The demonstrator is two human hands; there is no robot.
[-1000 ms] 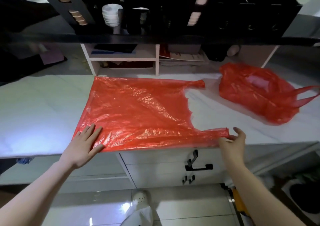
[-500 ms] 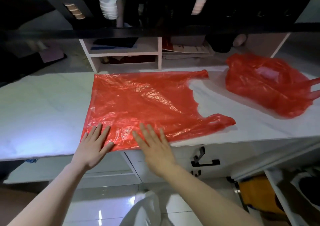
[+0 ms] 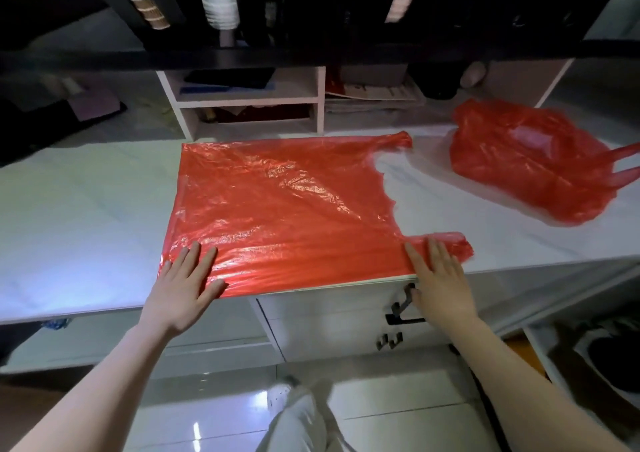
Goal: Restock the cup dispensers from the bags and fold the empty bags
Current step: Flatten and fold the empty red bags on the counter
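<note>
Palms flat — left hand [image 3: 183,285] and right hand [image 3: 440,278] press the red bag [image 3: 284,209], fingers straight.

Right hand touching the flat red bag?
Touching. Head view: straight fingers of the right hand lie on the near handle of the flat red bag, at the counter edge.

No text legible anywhere. Paper stack [image 3: 377,93] in cubby [image 3: 321,98], well beyond fingers [image 3: 437,250] of right hand [image 3: 443,282], up and slightly left of them: dark printed lines, too blurred to read.
</note>
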